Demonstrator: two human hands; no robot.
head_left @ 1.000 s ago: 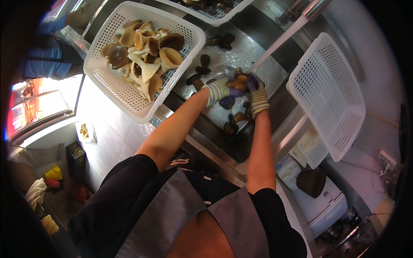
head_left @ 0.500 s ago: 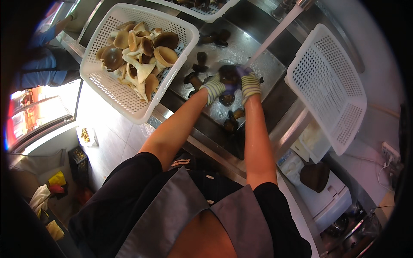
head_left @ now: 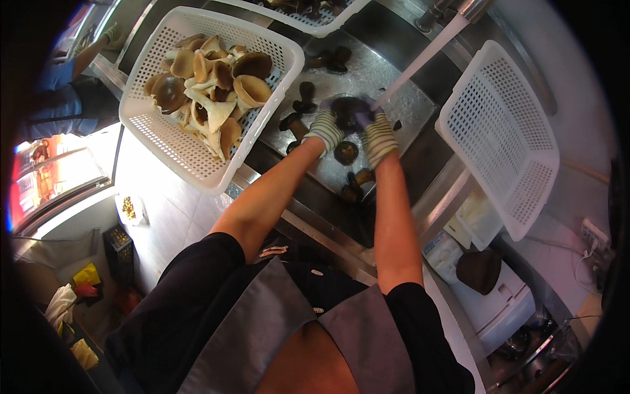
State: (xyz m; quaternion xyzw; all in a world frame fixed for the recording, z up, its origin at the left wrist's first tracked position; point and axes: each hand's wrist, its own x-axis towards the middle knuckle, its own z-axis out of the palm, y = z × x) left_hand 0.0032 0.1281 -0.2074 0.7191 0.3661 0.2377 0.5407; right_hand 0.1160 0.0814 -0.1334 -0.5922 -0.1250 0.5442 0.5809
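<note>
Both my hands wear gloves with yellow-and-white striped cuffs and purple palms, and together they grip a wet, dark-capped mushroom [head_left: 348, 114] in the metal sink [head_left: 408, 92]. My left hand [head_left: 326, 129] closes on the mushroom's left side. On the opposite side is my right hand [head_left: 377, 131], blurred a little, its fingers bent against the cap. A water stream [head_left: 420, 62] falls from the tap [head_left: 474, 9] onto the right side of the mushroom. Around my hands lie several other dark mushrooms, one loose mushroom [head_left: 346, 152] just below them and another mushroom [head_left: 305, 98] to the left.
On the left, a white perforated basket [head_left: 261, 122] holds pale brown funnel-shaped mushrooms [head_left: 220, 111]. Another white basket [head_left: 502, 144] leans tilted at the right of the sink. A third basket [head_left: 321, 27] with dark pieces stands at the far edge. Someone in blue [head_left: 62, 85] is at upper left.
The held mushroom has turned, and more of its dark cap shows between my hands. My right hand has shifted slightly left and down; the whole view has moved a little.
</note>
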